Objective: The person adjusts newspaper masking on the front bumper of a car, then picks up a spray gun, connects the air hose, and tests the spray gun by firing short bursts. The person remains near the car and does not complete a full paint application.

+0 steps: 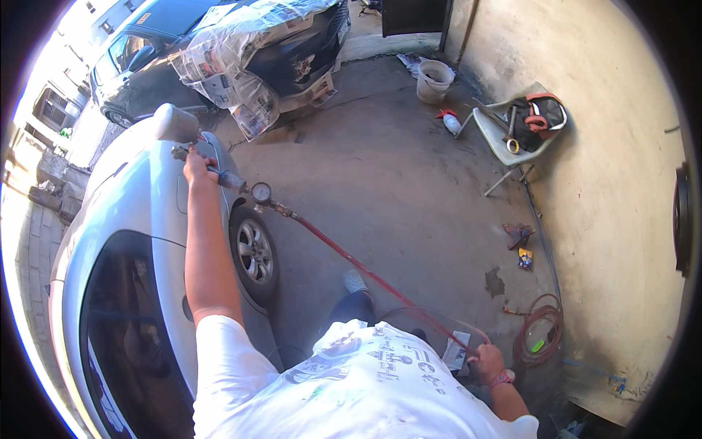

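My left hand (197, 167) is closed round the handle of a paint spray gun (175, 123) with a pale cup on top. The gun is held out over the rear part of a silver car (164, 192) on my left; whether it touches the panel I cannot tell. A round pressure gauge (261, 192) sits at the handle's lower end, where a red air hose (358, 267) joins it. The hose runs across my front to my right hand (488, 364), whose fingers are wrapped round it. No spray can be made out.
A dark car draped in newspaper and plastic sheeting (230, 66) stands ahead. On the right, a chair (504, 146) holds a bag (537, 121); a white bucket (435, 82) is farther off. Coiled red hose (540, 333) lies by the wall (599, 219). The silver car's wheel (254, 250) is near my left.
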A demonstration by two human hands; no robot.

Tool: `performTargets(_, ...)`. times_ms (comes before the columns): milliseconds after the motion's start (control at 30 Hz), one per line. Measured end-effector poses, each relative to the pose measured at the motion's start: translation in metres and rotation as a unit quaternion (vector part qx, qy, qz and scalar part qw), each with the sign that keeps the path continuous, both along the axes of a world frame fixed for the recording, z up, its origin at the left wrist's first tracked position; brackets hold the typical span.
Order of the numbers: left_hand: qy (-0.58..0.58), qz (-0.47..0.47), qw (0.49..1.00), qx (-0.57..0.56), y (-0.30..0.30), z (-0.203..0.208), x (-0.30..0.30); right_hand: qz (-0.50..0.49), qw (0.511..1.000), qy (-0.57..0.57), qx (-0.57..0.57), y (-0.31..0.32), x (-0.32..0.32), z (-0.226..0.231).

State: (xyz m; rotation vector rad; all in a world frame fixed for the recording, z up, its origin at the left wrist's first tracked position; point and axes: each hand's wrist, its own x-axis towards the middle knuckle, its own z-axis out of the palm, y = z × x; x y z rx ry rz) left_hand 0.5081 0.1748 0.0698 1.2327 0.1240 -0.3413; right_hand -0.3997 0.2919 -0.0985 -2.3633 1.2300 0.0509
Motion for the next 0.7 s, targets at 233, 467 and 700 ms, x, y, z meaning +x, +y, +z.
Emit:
performTargets(233, 0.026, 0.003, 0.999, -0.029, -0.026, -0.017, 0.057, -0.27, 0.946, 0.17, 0.055, -0.147, 0.141, -0.028)
performTargets(467, 0.007, -0.187, 0.98, -0.067, -0.11, -0.127, -0.037, -0.115, 0.983, -0.145, -0.006, -0.3, 0.361, 0.015)
performTargets(700, 0.176, -0.505, 0.82, -0.201, -0.249, -0.146, -0.168, 0.077, 0.93, -0.32, 0.167, -0.437, 0.572, 0.072)
